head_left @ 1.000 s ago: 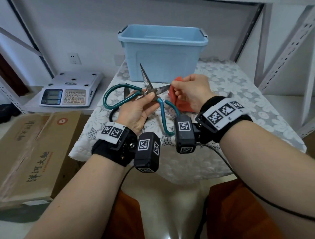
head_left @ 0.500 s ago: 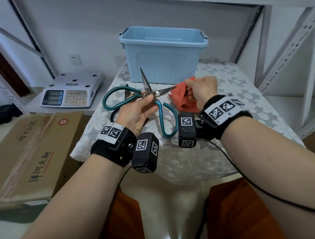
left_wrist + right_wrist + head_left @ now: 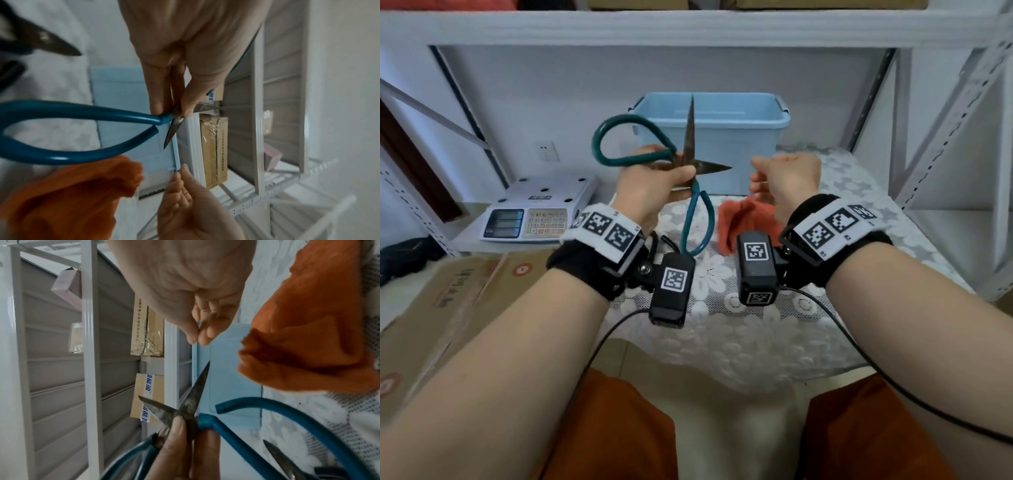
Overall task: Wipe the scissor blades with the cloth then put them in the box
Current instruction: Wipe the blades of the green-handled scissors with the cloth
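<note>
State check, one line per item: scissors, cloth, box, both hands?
Teal-handled metal scissors: blades open, held up at the pivot.
Orange cloth: crumpled on the lace-covered table, released.
Light blue plastic box: lidless, upright.
Left hand: gripping the scissors.
Right hand: loosely curled, holding nothing.

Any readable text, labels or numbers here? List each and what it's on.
"能加" (partly cut off): blue print on the taped brown cardboard carton on the shelf, right wrist view.
Too small to read: the black character column on the upper film-wrapped carton.
Too blurred: the dark characters on the large cardboard box at left.
Too small: the keys and displays of the white weighing scale.
Black-and-white square code tags on the wristbands: patterns, no words.
</note>
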